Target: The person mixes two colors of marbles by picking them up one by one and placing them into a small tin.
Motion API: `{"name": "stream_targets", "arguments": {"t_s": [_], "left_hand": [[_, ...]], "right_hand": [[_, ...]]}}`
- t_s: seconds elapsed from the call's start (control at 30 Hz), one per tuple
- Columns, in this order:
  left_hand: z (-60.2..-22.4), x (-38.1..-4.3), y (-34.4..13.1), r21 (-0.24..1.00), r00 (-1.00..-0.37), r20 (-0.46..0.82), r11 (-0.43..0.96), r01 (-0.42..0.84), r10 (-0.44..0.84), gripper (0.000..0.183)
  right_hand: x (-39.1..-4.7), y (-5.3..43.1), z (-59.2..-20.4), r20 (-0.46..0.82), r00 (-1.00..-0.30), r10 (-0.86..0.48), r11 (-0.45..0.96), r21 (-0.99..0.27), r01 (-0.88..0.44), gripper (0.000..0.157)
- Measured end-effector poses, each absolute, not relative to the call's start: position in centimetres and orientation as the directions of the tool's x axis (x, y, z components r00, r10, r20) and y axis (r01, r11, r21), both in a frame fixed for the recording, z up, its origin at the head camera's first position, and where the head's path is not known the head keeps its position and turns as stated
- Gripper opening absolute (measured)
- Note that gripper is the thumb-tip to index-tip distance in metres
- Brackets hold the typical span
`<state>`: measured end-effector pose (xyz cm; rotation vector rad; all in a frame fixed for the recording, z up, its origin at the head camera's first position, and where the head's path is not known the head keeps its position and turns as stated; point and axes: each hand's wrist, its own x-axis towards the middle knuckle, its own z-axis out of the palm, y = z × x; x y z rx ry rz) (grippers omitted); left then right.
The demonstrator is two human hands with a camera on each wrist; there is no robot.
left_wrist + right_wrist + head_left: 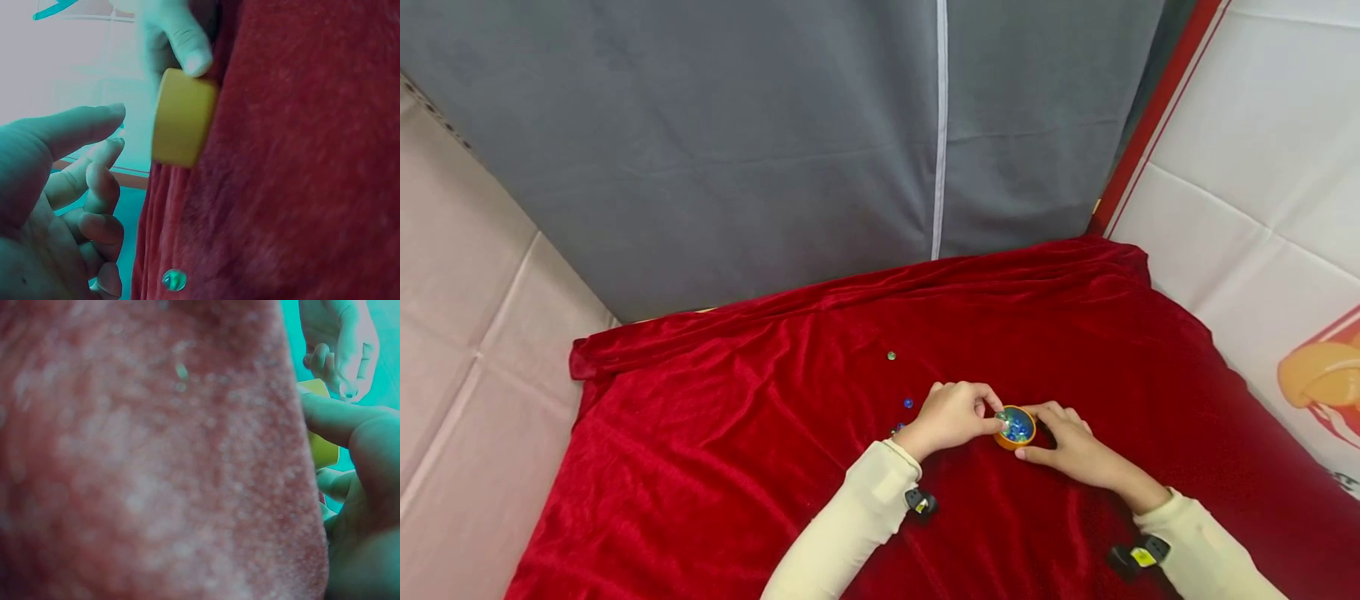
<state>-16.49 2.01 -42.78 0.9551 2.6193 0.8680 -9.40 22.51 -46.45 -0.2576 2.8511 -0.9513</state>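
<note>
A small round orange cup (1009, 446) stands on the red cloth, with several blue and green glass marbles (1018, 430) inside. My right hand (1075, 450) holds the cup from its right side, thumb and fingers spread about the wall. At the cup's left rim, my left hand (951, 417) pinches a marble between thumb and index finger; the fingertips mostly hide it. In the left wrist view the cup (182, 119) appears side-on beyond the left fingertips. The right thumb crosses in front of the cup (325, 449) in the right wrist view.
On the cloth (760, 467) lie a green marble (891, 356) farther back and a blue marble (908, 403) closer in. A few more marbles (900, 427) sit by the left wrist, partly covered. A grey curtain (775, 167) hangs behind, with pale panels at both sides.
</note>
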Motion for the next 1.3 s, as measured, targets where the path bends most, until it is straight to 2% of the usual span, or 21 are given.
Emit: {"name": "stream_targets", "arguments": {"t_s": [0.33,0.6,1.3], "left_hand": [[-43.2,-16.5,2.8,0.557,-0.768,-0.013,0.643,0.526,0.64,0.02],[-43.2,-16.7,2.1,0.574,-0.778,-0.006,0.639,0.512,0.629,0.025],[-43.5,-16.7,-3.6,0.643,-0.841,0.015,0.639,0.422,0.54,0.024]], "right_hand": [[-9.5,22.5,-46.3,-0.068,-0.975,-0.211,0.785,-0.606,-0.128,0.061],[-9.4,22.5,-46.5,-0.042,-0.977,-0.209,0.782,-0.607,-0.141,0.058],[-9.3,22.7,-46.5,-0.03,-0.975,-0.22,0.772,-0.616,-0.156,0.057]]}}
